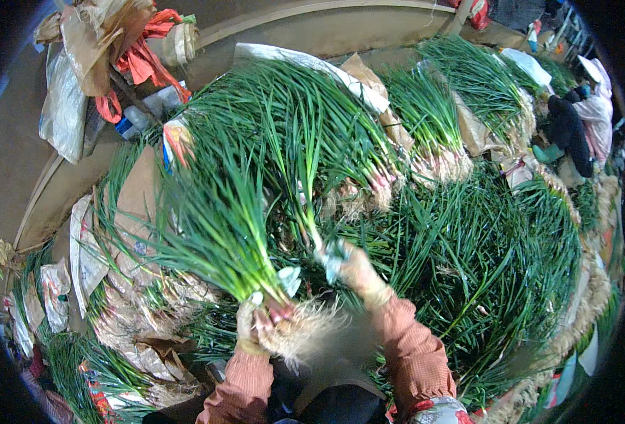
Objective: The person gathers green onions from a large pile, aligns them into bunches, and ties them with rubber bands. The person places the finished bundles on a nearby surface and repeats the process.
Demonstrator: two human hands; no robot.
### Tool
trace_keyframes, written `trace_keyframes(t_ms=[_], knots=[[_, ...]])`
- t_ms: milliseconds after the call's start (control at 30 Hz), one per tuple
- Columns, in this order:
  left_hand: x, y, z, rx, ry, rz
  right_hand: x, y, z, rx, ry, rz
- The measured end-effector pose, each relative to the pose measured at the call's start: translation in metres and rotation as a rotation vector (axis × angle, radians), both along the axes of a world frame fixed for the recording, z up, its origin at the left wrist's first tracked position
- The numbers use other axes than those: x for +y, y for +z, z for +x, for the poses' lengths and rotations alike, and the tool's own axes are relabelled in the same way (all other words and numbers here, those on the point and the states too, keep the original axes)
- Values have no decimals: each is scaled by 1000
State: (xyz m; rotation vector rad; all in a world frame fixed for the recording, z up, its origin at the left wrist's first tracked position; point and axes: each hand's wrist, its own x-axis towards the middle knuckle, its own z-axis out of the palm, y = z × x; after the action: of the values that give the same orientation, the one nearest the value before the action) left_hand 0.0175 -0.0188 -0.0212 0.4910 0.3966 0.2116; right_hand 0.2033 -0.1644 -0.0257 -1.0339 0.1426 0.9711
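A thick bunch of green allium plants (pixel 254 254), with pink-white bases and pale hairy roots, is gripped near its bases by my left hand (pixel 250 323). Its leaves fan out to the upper left. To the right, my right hand (pixel 357 267) has its fingers closed on the base of a thin allium stalk (pixel 312 228), whose leaves point up and away. Both hands wear thin gloves, with bluish-white covers on some fingers. Beyond them lies a large heap of the same plants (pixel 291 100), leaves outward. The bunch hides part of my left fingers.
Loose green leaves (pixel 476 265) cover the right side. Rooted bunches (pixel 439 153) lie on brown paper at the back, and others (pixel 132 312) at the left. Plastic bags and red strips (pixel 148 58) hang on a stick at upper left. Another person (pixel 590 111) is at the far right.
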Motion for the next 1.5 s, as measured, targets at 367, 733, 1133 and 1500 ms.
trace_keyframes(t_ms=[367, 733, 1133, 1500], knots=[[-31, 11, 30, 293, 27, 146, 29, 30, -2, -800, 237, -581], [-20, 11, 10, 273, 58, 4, 32, 23, -47, 404, -125, 418], [-8, -6, -27, 68, 64, -85, 18, -11, -44, -280, 847, 20], [-16, 16, -12, 43, 23, -141, -79, 80, 58, -862, 1448, -784]])
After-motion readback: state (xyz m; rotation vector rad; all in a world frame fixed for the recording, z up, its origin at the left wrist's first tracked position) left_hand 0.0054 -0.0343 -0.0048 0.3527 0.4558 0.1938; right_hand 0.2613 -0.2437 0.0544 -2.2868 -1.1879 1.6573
